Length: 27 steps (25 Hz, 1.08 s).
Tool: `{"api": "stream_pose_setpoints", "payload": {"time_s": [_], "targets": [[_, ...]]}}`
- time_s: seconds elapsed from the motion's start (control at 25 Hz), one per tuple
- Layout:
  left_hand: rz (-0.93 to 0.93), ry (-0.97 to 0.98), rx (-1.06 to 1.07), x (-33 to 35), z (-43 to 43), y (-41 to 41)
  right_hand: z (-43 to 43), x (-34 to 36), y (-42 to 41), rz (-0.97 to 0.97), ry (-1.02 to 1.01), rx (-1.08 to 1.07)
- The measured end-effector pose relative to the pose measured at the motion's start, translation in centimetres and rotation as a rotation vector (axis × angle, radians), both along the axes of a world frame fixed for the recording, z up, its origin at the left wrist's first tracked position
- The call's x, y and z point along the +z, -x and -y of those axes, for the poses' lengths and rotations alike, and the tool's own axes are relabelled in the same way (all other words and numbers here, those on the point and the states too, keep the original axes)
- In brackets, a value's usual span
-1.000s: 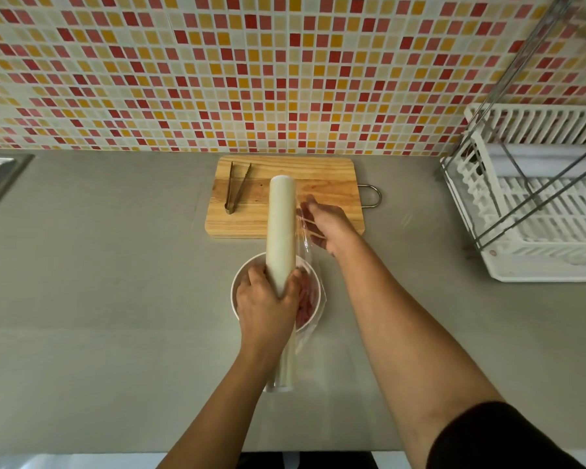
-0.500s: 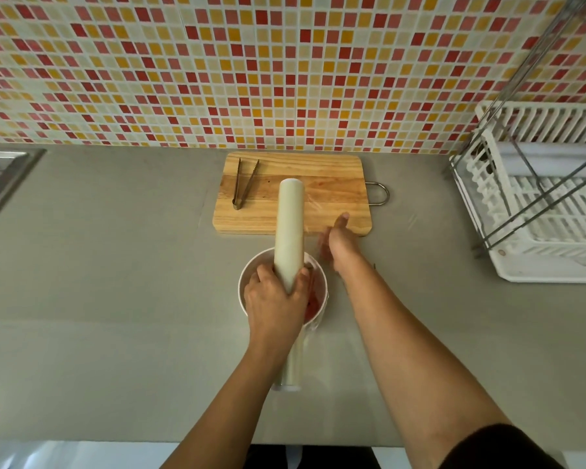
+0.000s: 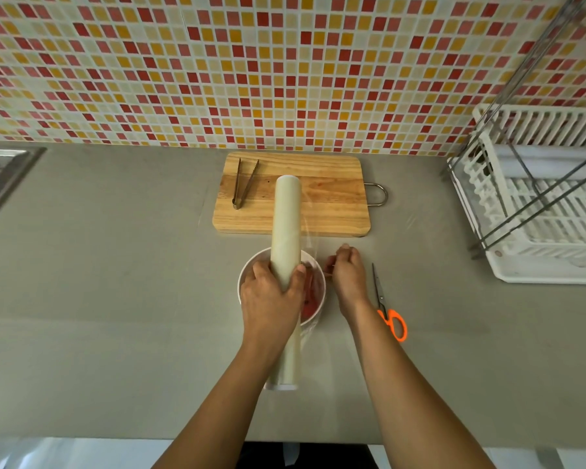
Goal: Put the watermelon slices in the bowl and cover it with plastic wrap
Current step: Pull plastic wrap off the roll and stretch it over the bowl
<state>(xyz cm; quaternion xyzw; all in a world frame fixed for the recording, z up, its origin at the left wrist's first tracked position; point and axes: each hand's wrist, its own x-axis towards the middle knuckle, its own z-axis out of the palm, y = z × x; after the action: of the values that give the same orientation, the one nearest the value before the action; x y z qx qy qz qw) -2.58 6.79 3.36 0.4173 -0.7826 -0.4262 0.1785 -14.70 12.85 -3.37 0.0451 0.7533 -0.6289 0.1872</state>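
Observation:
A white bowl (image 3: 247,277) sits on the grey counter in front of me, with red watermelon slices (image 3: 311,296) showing at its right side. My left hand (image 3: 271,296) grips a long white roll of plastic wrap (image 3: 286,228) that lies lengthwise over the bowl. A clear sheet of wrap (image 3: 313,245) stretches from the roll to the right. My right hand (image 3: 347,274) pinches the sheet's edge just right of the bowl, low near the counter.
A wooden cutting board (image 3: 322,198) with metal tongs (image 3: 244,184) lies behind the bowl. Orange-handled scissors (image 3: 388,311) lie right of my right wrist. A white dish rack (image 3: 542,211) stands at the right, a steel sink (image 3: 0,170) at the far left.
My right hand has come down and toward me from beside the board to the bowl's right side, drawing the sheet with it. The scissors have come into sight. The roll stays over the bowl.

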Motion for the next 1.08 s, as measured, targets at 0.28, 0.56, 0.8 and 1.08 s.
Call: {"api": "stream_pose_setpoints", "payload": {"time_s": [0.28,0.56,0.8,1.08], "targets": [[0.006,-0.003,-0.019,0.3,-0.2,0.3,-0.1,0.7,0.2,0.132,0.07,0.355],[0.003,-0.005,-0.032,0.2,-1.2,0.6,-0.7,0.3,-0.5,-0.101,-0.008,0.099],[-0.107,-0.245,-0.029,0.6,-0.9,0.1,-0.8,0.3,-0.5,-0.269,-0.134,0.046],[-0.241,-0.854,-0.024,1.7,1.8,-0.6,0.2,0.1,-0.5,-0.241,-0.146,0.08]]}}
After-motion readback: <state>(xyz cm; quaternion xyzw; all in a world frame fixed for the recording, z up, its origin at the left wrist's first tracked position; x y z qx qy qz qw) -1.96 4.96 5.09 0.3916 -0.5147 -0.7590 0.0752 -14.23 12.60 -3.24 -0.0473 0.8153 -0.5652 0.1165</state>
